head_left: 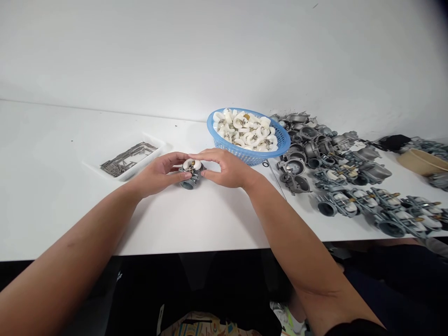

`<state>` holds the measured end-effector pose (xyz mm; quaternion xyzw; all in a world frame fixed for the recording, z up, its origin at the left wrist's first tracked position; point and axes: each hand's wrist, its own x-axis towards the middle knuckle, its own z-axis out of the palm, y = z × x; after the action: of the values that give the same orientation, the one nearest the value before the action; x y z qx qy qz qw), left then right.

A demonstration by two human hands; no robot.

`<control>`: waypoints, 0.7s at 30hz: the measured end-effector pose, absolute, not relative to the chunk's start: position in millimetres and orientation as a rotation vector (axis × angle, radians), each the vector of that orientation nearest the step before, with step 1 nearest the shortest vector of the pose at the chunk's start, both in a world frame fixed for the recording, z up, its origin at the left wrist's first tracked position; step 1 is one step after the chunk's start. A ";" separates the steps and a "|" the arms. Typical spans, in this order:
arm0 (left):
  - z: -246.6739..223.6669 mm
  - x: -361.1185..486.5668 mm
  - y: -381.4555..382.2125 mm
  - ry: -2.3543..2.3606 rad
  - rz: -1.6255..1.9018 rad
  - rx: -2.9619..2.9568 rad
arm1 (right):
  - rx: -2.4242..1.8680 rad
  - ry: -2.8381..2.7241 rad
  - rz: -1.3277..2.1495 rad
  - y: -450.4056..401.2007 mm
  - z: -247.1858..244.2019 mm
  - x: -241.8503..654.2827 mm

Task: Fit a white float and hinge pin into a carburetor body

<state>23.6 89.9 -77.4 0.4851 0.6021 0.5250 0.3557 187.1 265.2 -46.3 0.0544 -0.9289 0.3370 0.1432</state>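
Observation:
A small grey metal carburetor body [187,185] rests on the white table between my hands, its round bore facing me. On top of it lies a white plastic float [187,164] with a brassy part at its middle. My left hand [163,172] is closed around the carburetor's left side, thumb in front and fingers behind. From the right, my right hand [226,167] grips the same carburetor, its thumb at the side and its fingers arched over the back. The fingertips behind the float are partly hidden.
A white tray [140,169] of thin metal pins is at left. A blue basket [247,157] full of white floats [254,137] stands behind. Many carburetor bodies [296,183] are piled at right, some with floats [345,201]. A tan container [423,161] is farther right.

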 end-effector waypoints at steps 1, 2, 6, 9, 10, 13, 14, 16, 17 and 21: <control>-77.4 23.8 89.9 1.545 1.352 1.236 | 0.145 -2.670 1.029 266.4 -46.3 187.4; -77.2 23.8 89.8 1.535 1.345 1.220 | 0.127 -2.662 1.080 267.7 -46.6 187.3; -75.0 23.0 88.6 1.517 1.305 1.203 | 0.019 -2.622 1.137 271.5 -50.8 184.7; -72.8 22.6 87.2 1.509 1.282 1.229 | 0.033 -2.591 1.095 270.4 -54.6 182.3; -72.2 22.7 86.9 1.502 1.276 1.226 | 0.052 -2.579 1.071 269.3 -55.5 181.6; -71.8 23.8 86.9 1.507 1.277 1.202 | 0.107 -2.539 0.953 265.0 -57.7 180.0; -72.2 24.2 87.1 1.518 1.286 1.199 | 0.118 -2.527 0.910 263.6 -58.2 179.5; -73.5 24.8 87.9 1.543 1.300 1.210 | 0.128 -2.513 0.843 261.4 -59.1 178.5; -74.1 25.1 88.2 1.550 1.306 1.217 | 0.128 -2.511 0.820 260.7 -59.4 178.2; -73.8 25.7 89.0 1.591 1.287 1.237 | 0.132 -2.523 0.796 259.7 -58.2 177.9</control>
<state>25.7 89.0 -73.8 0.4812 0.6190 0.5008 0.3667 177.9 259.7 -58.2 0.0485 -0.9237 0.2914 0.2438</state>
